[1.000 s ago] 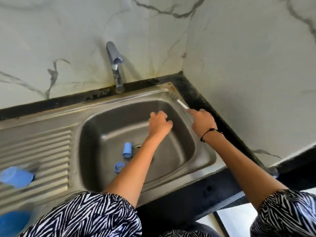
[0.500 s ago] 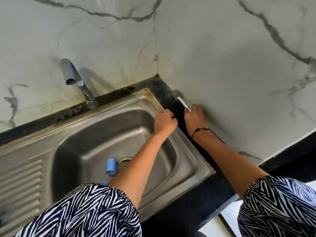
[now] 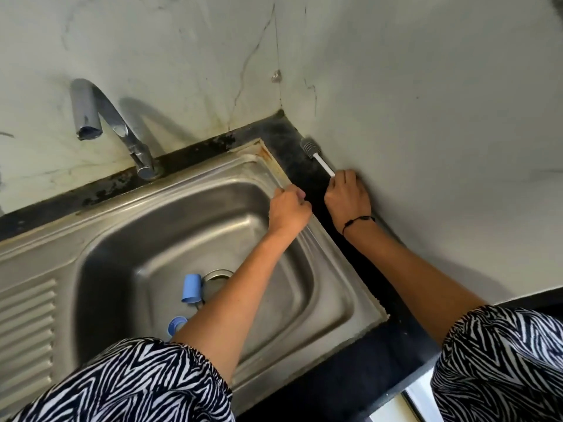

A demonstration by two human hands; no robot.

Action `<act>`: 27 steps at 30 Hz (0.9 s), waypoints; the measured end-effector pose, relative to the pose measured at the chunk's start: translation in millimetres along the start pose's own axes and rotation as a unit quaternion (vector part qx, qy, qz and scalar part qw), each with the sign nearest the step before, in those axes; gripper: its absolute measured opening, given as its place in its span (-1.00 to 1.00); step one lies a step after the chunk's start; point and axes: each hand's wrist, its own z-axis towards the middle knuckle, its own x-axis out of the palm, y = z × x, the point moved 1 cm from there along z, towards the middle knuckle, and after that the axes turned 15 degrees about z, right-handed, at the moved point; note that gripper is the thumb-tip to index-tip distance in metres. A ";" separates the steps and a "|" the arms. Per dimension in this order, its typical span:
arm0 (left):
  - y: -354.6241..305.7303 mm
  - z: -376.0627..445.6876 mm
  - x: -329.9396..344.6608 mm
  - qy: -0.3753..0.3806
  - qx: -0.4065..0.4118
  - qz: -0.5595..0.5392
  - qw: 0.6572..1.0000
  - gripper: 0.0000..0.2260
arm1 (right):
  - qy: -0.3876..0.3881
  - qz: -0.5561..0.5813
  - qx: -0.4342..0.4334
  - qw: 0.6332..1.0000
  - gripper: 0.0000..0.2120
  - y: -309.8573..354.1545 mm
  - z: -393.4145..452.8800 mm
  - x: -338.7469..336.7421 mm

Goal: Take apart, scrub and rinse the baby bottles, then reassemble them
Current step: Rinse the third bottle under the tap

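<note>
a pale marble wall meets a black table (image 3: 307, 175) around a steel sink (image 3: 213, 193). in the basin, at 7 o'clock of the tap (image 3: 112, 126), lie a blue cap (image 3: 192, 288) by the drain and a blue ring (image 3: 176, 324), half hidden by the forearm. the right hand (image 3: 347, 197) grips a brush (image 3: 316, 158) at 1 o'clock. the left hand (image 3: 288, 210) is curled on the sink edge; whether its grip holds anything cannot be told.

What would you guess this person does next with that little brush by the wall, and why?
Probably the right hand lets go of the brush and comes back over the sink. The brush's grey head is down on the dark counter by the wall, as if being parked, while a blue cap and a blue ring lie in the basin.
</note>
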 end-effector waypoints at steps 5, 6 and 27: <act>7.9 -0.2 -9.2 -0.013 -0.014 -0.021 1.000 -0.78 | -0.054 -0.005 -0.018 0.998 -0.96 25.3 -1.1 -26.2; 12.6 -0.8 -14.0 -0.019 -0.022 -0.028 0.999 -0.77 | -0.037 0.020 -0.029 0.999 -0.93 34.7 -0.2 -29.1; 212.6 5.3 -133.8 -0.201 -0.212 -0.248 0.924 -0.82 | 0.110 0.424 -0.228 0.870 -0.22 300.0 77.3 -34.5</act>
